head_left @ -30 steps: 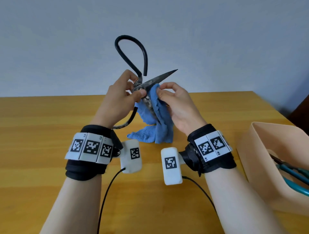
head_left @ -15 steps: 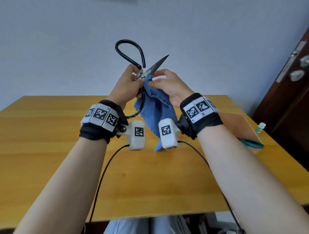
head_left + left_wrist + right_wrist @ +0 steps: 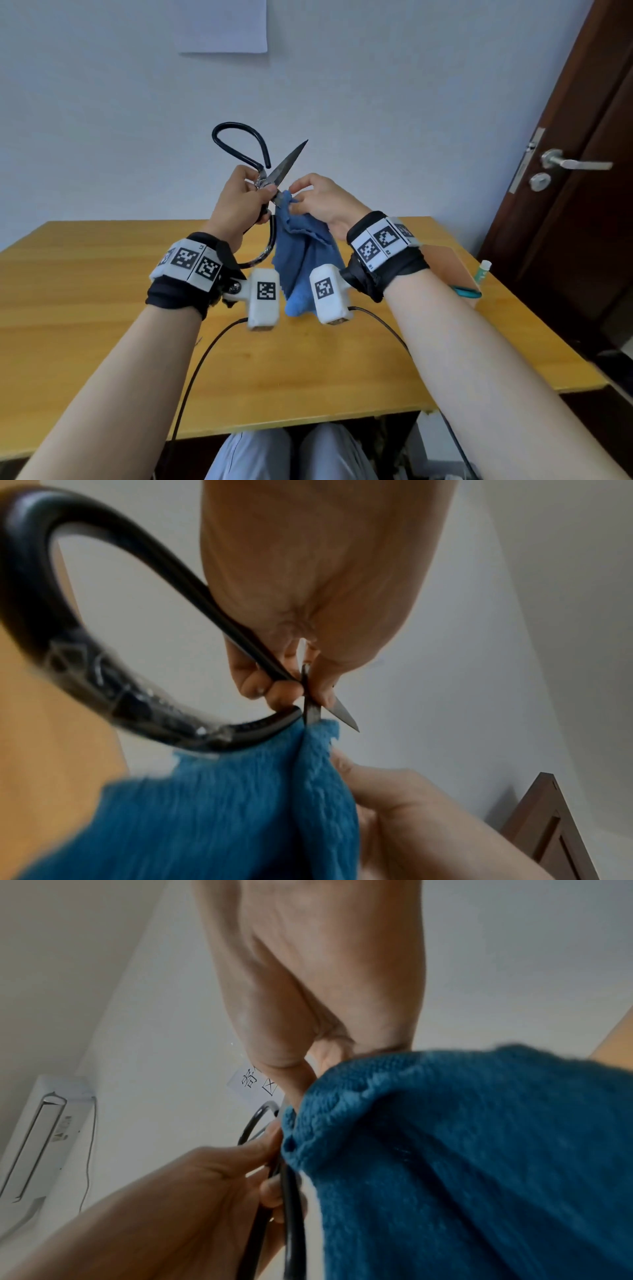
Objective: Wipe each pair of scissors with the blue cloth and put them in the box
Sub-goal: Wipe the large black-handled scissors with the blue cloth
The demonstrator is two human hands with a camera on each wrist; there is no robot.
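Observation:
Large scissors with black loop handles (image 3: 239, 144) (image 3: 78, 642) are held up in the air above the table, blades spread, one steel blade (image 3: 287, 162) pointing up and right. My left hand (image 3: 239, 202) grips them at the pivot (image 3: 274, 691). My right hand (image 3: 322, 202) pinches the blue cloth (image 3: 301, 253) (image 3: 462, 1150) around the lower blade right beside the pivot; that blade is mostly hidden in the cloth (image 3: 240, 804). The beige box (image 3: 452, 267) stands at the table's right edge, mostly behind my right wrist, with a teal scissors handle (image 3: 466, 292) sticking out.
The wooden table (image 3: 85, 308) spreads below both arms. A small white bottle with a green band (image 3: 482, 270) stands beside the box. A brown door with a metal handle (image 3: 572, 163) is at the right. Cables (image 3: 198, 370) trail from both wrist cameras.
Both hands have lifted the scissors and cloth higher, off the table. The free blade has swung from pointing right to pointing steeply up, and the view has pulled back.

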